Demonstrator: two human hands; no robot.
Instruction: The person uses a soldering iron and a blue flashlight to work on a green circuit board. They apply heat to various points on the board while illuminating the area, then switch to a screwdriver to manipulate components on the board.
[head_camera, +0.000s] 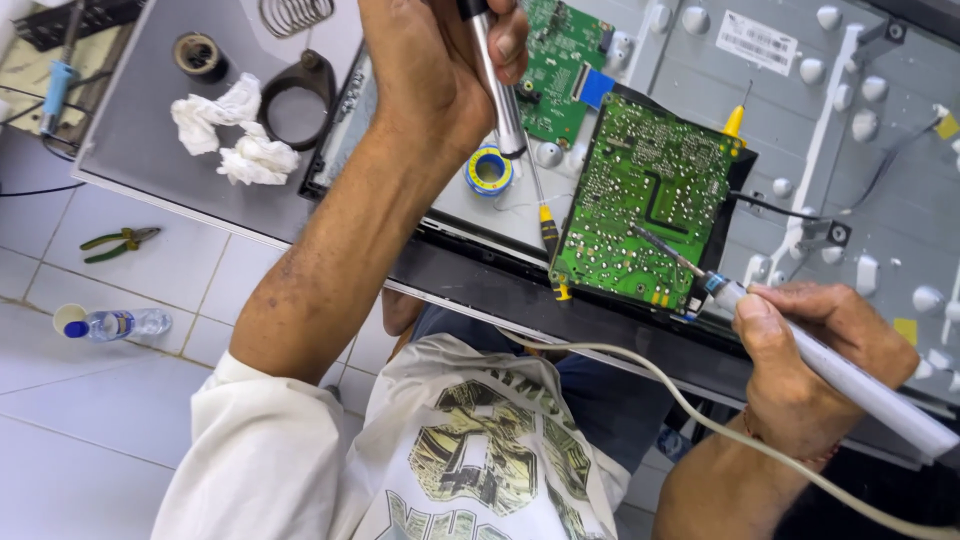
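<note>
Right hand (815, 335), lower right of frame, clamped around a white soldering iron (850, 375), tip touching the green circuit board (645, 200) at centre. Left hand (440, 60), top centre, gripping a metal desoldering pump (500, 90) pointed down near a solder spool (490, 170). Beneath, a grey bench (150, 130) with crumpled tissues (235, 130). White tiled floor (90, 430) at left, with pliers (120, 242) and a plastic bottle (115, 323).

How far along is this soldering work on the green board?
Done: the panel's back is open and the green circuit board lies solder-side up. In hand: the right hand holds a soldering iron, its tip on the board; the left hand holds a metal-barrelled tool above a solder spool. Left: the board is loose, not refitted.
</note>
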